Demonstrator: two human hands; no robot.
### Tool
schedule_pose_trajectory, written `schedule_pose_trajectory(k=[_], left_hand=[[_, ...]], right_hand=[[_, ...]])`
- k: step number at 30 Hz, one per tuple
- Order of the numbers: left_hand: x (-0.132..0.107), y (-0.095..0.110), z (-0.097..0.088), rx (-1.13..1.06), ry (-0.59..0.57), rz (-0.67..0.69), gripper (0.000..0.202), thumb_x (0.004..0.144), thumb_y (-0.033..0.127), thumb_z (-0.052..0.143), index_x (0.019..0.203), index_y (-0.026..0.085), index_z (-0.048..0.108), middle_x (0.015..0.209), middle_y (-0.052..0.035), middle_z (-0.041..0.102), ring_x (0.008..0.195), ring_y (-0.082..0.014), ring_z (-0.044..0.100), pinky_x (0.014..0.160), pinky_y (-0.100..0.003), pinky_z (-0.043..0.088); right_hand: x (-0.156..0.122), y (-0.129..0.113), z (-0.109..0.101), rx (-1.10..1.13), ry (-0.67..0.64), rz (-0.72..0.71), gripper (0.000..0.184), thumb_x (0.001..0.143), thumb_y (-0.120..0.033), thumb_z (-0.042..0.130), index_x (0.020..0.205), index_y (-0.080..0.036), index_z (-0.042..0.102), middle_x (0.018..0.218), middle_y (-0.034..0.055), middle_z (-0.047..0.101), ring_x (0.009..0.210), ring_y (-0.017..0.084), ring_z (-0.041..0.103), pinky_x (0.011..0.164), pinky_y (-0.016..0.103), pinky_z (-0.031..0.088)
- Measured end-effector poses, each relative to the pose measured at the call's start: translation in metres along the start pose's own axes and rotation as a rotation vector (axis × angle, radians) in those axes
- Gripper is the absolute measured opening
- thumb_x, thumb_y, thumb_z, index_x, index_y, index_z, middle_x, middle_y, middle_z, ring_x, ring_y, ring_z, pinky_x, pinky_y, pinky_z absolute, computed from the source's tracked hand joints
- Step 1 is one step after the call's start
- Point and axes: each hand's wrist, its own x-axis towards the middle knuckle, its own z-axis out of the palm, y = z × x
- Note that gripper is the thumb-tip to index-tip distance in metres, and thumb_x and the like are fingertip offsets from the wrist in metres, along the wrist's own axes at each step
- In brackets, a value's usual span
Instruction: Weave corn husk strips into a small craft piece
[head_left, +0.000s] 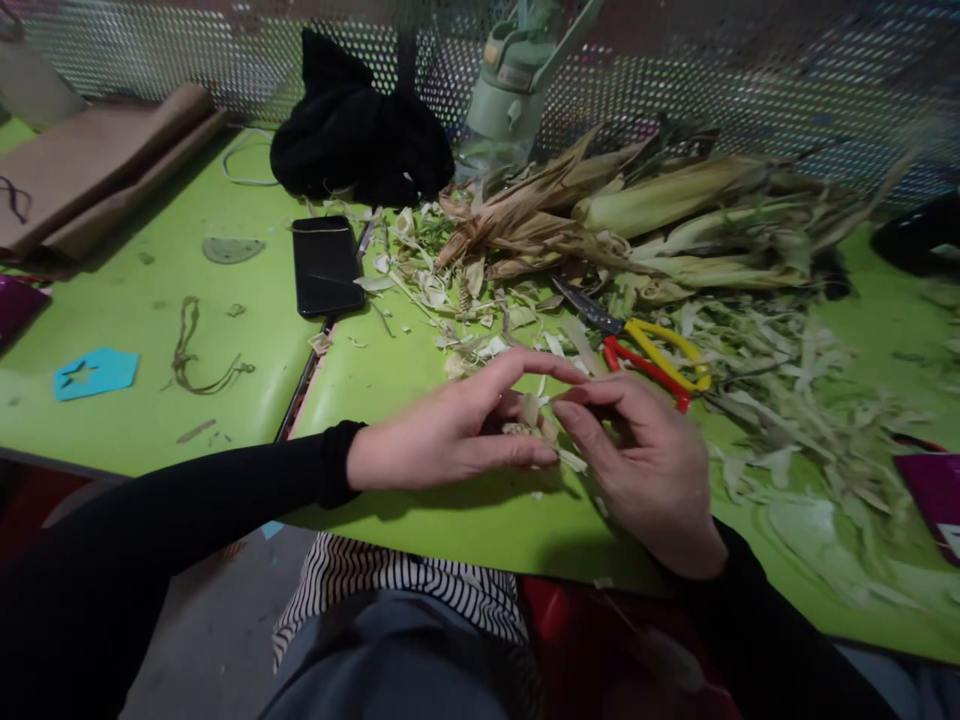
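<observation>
Over the table's front edge, my left hand (450, 425) is closed round a small pale corn husk piece (531, 412), with the thumb below it and the index finger stretched above. A knobbly, braid-like part of the piece shows between thumb and fingers. My right hand (649, 465) meets it from the other side, thumb and index finger pinched at the husk's edge; its other fingers are curled and partly hidden. Just beyond my hands lie scissors (649, 360) with one yellow and one red handle, blades pointing away to the left.
Dried corn husks (660, 205) are heaped at the back right, with husk shreds (802, 390) scattered below. A phone (326, 265), black cloth (360, 130), bottle (502, 105), brown paper (105, 160), twine loop (184, 345) and blue cutout (97, 373) are on the green table (360, 390).
</observation>
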Motion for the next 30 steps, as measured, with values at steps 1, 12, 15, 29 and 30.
schedule_pose_trajectory(k=[1,12,15,29,30], left_hand=[[0.001,0.001,0.0,-0.034,-0.01,0.003,0.04,0.089,0.028,0.066,0.127,0.018,0.054,0.098,-0.0051,0.066,0.083,-0.014,0.063,0.074,-0.025,0.049],[0.007,0.0,0.001,-0.506,0.075,-0.081,0.018,0.089,0.028,0.069,0.09,0.013,0.058,0.077,-0.0002,0.063,0.071,-0.0085,0.057,0.074,-0.025,0.047],[0.006,-0.001,0.004,-0.541,0.035,-0.101,0.021,0.088,0.031,0.07,0.091,0.014,0.058,0.077,0.0,0.064,0.072,-0.0088,0.059,0.074,-0.025,0.048],[0.006,-0.002,0.005,-0.187,0.286,-0.017,0.01,0.094,0.026,0.057,0.091,0.016,0.055,0.077,0.0019,0.055,0.067,-0.0084,0.049,0.066,-0.022,0.041],[0.007,-0.004,0.004,-0.105,0.31,-0.026,0.01,0.094,0.025,0.056,0.091,0.016,0.055,0.077,0.0017,0.055,0.066,-0.0087,0.048,0.066,-0.023,0.04]], right_hand=[[0.0,0.0,0.0,0.007,-0.027,0.002,0.008,0.091,-0.027,0.062,0.084,-0.025,0.062,0.073,0.0006,0.065,0.062,0.016,0.059,0.055,0.03,0.046],[-0.004,0.007,-0.005,0.524,-0.116,0.009,0.015,0.092,-0.029,0.062,0.078,-0.025,0.059,0.103,0.003,0.064,0.081,0.016,0.064,0.077,0.036,0.056],[-0.004,0.002,-0.002,0.878,-0.212,0.097,0.021,0.094,-0.036,0.059,0.078,-0.025,0.054,0.087,-0.0019,0.06,0.048,0.007,0.048,0.055,0.03,0.055],[-0.011,-0.002,0.011,0.693,-0.211,0.202,0.017,0.097,-0.034,0.057,0.083,-0.025,0.056,0.081,-0.001,0.065,0.055,0.01,0.052,0.053,0.024,0.047],[-0.012,-0.003,0.012,0.597,-0.218,0.137,0.014,0.097,-0.03,0.056,0.084,-0.025,0.057,0.083,-0.0004,0.068,0.06,0.011,0.058,0.056,0.025,0.05]])
